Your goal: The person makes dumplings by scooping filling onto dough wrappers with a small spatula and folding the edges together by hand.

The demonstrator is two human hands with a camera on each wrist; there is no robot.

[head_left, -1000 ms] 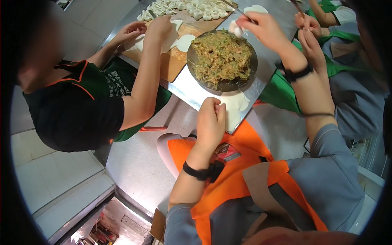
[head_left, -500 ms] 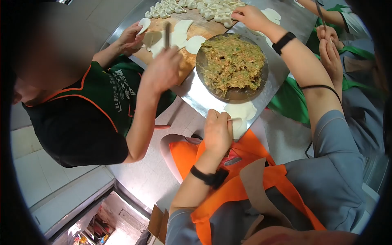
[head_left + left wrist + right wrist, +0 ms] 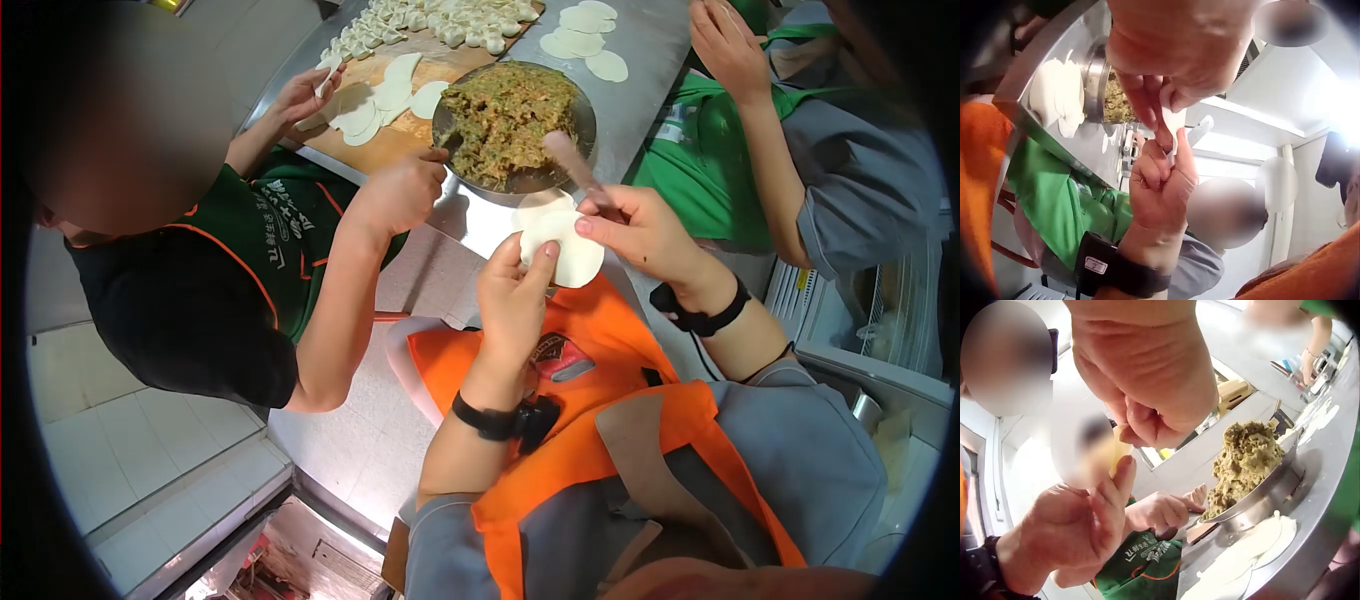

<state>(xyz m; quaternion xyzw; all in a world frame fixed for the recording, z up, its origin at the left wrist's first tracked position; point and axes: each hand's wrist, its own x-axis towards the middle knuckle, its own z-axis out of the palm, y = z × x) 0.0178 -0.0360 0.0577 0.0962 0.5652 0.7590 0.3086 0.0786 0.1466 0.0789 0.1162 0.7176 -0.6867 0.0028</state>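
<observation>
My left hand (image 3: 512, 300) pinches a round white dough wrapper (image 3: 568, 255) between thumb and fingers, near the table's front corner. On the wrapper's other side is my right hand (image 3: 648, 238), its thumb at the edge and its fingers curled round the handle of a flat filling spatula (image 3: 572, 162). The blade points up toward the bowl. In the left wrist view the wrapper (image 3: 1173, 119) stands nearly edge-on between both hands. Beyond it, a wide metal bowl (image 3: 590, 140) holds a heap of greenish minced filling (image 3: 510, 115). More wrappers (image 3: 540, 203) lie at the corner, partly hidden.
Several wrappers (image 3: 580, 35) are spread on the metal table (image 3: 640, 90) at the far right. Rows of folded dumplings (image 3: 430, 25) fill the back of a wooden board (image 3: 320, 142). People work at left and right; the left person's hand (image 3: 400, 200) is near the bowl.
My right hand has come back from the dumpling rows, where it left a dumpling, to the wrapper. My left hand has lifted a wrapper off the corner pile.
</observation>
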